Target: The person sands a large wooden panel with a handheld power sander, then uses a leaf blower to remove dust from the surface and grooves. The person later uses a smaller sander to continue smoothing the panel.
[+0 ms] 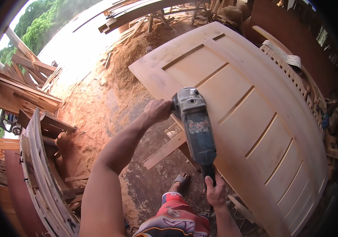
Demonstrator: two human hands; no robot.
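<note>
My left hand (159,108) is closed round the side handle at the head of a large grey angle grinder or polisher (196,130). My right hand (215,189) grips the black rear handle at the tool's lower end. The tool sits over the left edge of a pale wooden door panel (244,130) with several recessed slots. Its working face is hidden beneath its body, so I cannot tell whether it touches the wood.
Stacked planks (30,94) and curved boards (42,170) line the left. A timber rack (149,12) stands at the back. Sawdust (97,114) covers much of the floor. A loose plank (161,152) juts below the door, near my sandalled foot (180,179). Slatted pieces (279,67) lie behind the door.
</note>
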